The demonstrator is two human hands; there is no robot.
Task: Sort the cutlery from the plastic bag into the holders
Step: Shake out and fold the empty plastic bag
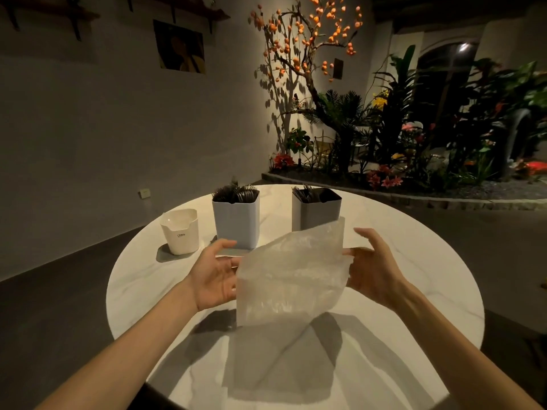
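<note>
Both hands' fingers grasp the plastic bag, screening the grey holder; cutlery fills the white holder; cream holder beside.

counter: white, with faint grey marble veining
bag: clear, cloudy-white plastic, above the counter's middle
left holder: cream white, small dark lettering on its front, at the counter's far left
middle holder: pale blue-grey, just right of the cream one
right holder: darker grey, at the counter's far side, right of the pale one
cutlery: dark, metallic grey, in the middle holder and the right one
wall: plain grey-white, beyond the counter
tree: brown branches with orange fruit, beyond the counter to the right
plants: dark green leaves with red, pink and yellow flowers, right of the tree
floor: dark grey, left of the counter
</note>
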